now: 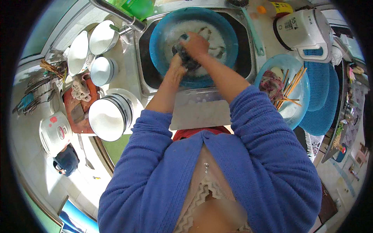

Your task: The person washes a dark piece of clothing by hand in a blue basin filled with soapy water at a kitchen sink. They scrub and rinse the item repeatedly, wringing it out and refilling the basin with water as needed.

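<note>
A blue plastic basin (pixel 158 48) of cloudy, sudsy water sits in the metal sink (pixel 136 62). Over the water, my right hand (pixel 195 45) grips a dark wet cloth (pixel 191 63) from above. My left hand (pixel 178 64) holds the same cloth from the lower left, its fingers partly hidden by the bundle. Pale pieces (pixel 205 32), perhaps fabric, lie in the water beyond my right hand; what they are is unclear.
A metal faucet (pixel 116 13) reaches in at upper left. White bowls (pixel 78 54), stacked plates (pixel 106 119) and a reddish-brown board (pixel 71 102) stand left. To the right are a light-blue basin (pixel 291 118) holding chopsticks (pixel 294 83), a white appliance jug (pixel 303 30) and blue mats (pixel 320 96).
</note>
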{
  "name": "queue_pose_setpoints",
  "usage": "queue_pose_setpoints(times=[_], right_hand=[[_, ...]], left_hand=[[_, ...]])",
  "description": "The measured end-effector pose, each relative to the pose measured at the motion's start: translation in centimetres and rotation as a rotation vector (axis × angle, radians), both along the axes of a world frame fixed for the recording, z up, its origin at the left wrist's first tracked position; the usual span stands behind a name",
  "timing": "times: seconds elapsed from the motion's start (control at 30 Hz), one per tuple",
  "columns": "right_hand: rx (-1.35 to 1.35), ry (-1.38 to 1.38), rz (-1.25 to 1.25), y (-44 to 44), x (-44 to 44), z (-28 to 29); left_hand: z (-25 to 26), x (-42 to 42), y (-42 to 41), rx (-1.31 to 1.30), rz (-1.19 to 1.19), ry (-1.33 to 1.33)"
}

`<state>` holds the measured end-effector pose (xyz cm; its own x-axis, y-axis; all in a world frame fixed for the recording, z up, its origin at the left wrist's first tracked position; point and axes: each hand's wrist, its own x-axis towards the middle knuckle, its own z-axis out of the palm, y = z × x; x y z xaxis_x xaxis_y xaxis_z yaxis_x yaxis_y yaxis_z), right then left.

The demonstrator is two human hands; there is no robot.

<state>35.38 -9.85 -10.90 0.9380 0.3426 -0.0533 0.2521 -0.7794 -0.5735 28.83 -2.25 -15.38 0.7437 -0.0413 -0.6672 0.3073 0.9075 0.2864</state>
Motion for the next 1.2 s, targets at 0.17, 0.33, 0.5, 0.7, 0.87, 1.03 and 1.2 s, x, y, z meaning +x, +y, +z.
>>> queue_pose_setpoints(times=[0.17,0.33,0.5,0.7,0.87,1.03,1.2], right_hand=[[-0.066,0.087,-0.149,-3.1,2.1,-3.4],[0.242,0.316,-0.049,-2.3,-2.7,-3.9],[0.163,0.053,0.586,-2.5,-8.3,7.2],[0.635,0.519,0.419,-4.8,-1.0,10.4],[1.013,0.813,0.004,-4.6,2.8,4.5],[1.549,1.25,-0.113,-4.2,-1.7,4.8],[2.071,1.343,0.332,-2.5,-2.8,4.3]], left_hand=[[-3.3,-1.2,4.2,0.056,-0.038,0.125],[4.9,-1.4,0.1,0.16,-0.057,0.464],[5.6,-3.3,2.5,0.115,-0.141,-0.07],[5.8,-2.7,1.9,-0.027,-0.02,0.051],[10.3,-3.2,0.8,-0.203,-0.129,-0.275],[12.5,-4.1,-1.1,-0.275,0.027,-0.201],[13.2,-4.3,-3.1,-0.39,0.133,-0.276]])
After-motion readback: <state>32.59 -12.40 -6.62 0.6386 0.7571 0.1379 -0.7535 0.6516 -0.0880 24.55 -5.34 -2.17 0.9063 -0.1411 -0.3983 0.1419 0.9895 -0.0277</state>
